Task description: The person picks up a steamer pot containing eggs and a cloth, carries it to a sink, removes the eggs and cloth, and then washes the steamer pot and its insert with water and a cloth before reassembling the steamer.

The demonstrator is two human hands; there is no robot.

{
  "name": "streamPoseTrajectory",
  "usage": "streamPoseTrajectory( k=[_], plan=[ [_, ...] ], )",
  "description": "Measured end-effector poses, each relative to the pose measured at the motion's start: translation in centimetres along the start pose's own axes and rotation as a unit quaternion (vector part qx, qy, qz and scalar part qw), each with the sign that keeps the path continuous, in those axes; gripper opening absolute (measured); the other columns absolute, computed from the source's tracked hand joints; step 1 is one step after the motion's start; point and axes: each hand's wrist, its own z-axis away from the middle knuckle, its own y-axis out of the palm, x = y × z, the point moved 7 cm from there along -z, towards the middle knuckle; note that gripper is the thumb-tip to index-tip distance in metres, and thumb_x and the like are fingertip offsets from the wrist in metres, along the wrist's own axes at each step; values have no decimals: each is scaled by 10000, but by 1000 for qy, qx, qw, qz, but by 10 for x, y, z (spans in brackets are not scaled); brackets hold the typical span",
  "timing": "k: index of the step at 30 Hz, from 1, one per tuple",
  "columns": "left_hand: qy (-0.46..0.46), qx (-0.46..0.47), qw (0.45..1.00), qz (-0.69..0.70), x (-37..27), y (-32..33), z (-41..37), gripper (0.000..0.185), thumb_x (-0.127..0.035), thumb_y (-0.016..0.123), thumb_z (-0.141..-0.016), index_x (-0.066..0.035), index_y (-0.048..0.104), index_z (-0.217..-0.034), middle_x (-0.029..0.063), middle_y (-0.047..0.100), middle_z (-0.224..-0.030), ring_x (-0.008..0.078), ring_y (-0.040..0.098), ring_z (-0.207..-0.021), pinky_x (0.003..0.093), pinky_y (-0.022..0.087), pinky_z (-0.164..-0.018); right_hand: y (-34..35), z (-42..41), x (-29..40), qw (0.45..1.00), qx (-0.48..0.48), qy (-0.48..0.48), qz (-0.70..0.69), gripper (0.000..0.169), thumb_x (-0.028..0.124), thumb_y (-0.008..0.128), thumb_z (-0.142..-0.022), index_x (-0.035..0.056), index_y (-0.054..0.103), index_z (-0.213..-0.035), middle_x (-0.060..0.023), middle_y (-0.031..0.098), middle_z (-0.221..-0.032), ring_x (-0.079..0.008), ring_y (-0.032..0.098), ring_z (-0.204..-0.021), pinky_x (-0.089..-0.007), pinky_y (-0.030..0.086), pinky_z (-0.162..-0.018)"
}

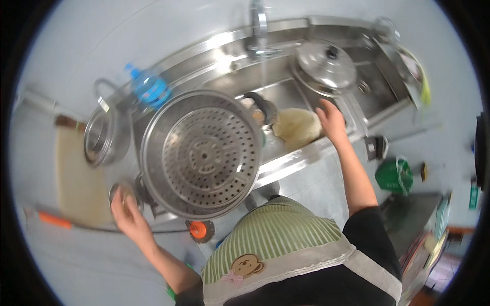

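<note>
A wide stainless steel steamer pan point(210, 153) with a perforated bottom sits in front of me, across the left part of the sink, its dark handles at either side. My left hand point(132, 218) is just left of it, over a small round metal bowl point(111, 195); blur hides whether the fingers grip anything. My right hand point(332, 120) has its fingers apart, beside a pale yellow cloth-like piece point(296, 126) in the sink basin point(285, 91). Whether the fingertips touch it is unclear. Water runs from the faucet point(261, 23) into this basin.
A lidded steel pot point(325, 69) stands at the divider near the right basin point(377, 84). A blue-labelled bottle point(151, 90) and a steel pot point(109, 134) are at the left. A green bucket point(392, 176) and an orange-handled brush point(199, 229) are lower down.
</note>
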Motion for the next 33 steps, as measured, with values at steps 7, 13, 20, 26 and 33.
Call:
streamPoseTrajectory(
  k=[7, 13, 20, 26, 33],
  plan=[
    [-242, -7, 956, 165, 89, 22, 32, 404, -204, 535, -899, 2, 463, -1239, 74, 551, -1059, 144, 512, -926, 262, 421, -808, 11, 71, 169, 951, 138, -149, -231, 140, 76, 571, -850, 0, 613, -960, -72, 618, -878, -158, 588, -796, -274, 462, -735],
    [-253, -73, 946, 191, 116, 31, 23, 401, -251, 559, -888, 9, 507, -1189, 25, 540, -944, 89, 478, -837, 226, 402, -745, 89, 112, 282, 828, 418, -367, -63, 194, 103, 574, -815, 30, 609, -991, -130, 578, -910, -321, 582, -843, -378, 468, -737],
    [-366, 16, 779, 510, 141, 86, 27, 335, -244, 529, -895, -15, 525, -1140, 35, 581, -836, 83, 516, -681, 213, 422, -568, 189, 129, 287, 764, 495, -338, 239, 270, 169, 574, -808, -7, 621, -1008, -213, 546, -1104, -343, 572, -993, -384, 460, -865],
    [-378, -32, 711, 592, 130, 93, 30, 347, -223, 497, -897, -10, 477, -1170, 43, 543, -704, 97, 468, -506, 224, 372, -440, 216, 132, 286, 753, 537, -272, 267, 343, 282, 566, -802, -9, 652, -962, -225, 599, -1042, -327, 574, -998, -387, 446, -879],
    [-376, -63, 699, 605, 127, 92, 31, 287, -204, 487, -907, -12, 499, -1120, 29, 520, -680, 77, 413, -450, 214, 302, -382, 230, 126, 281, 769, 532, -262, 239, 341, 327, 591, -764, 38, 671, -927, -177, 629, -986, -314, 597, -932, -382, 453, -843]
  ],
)
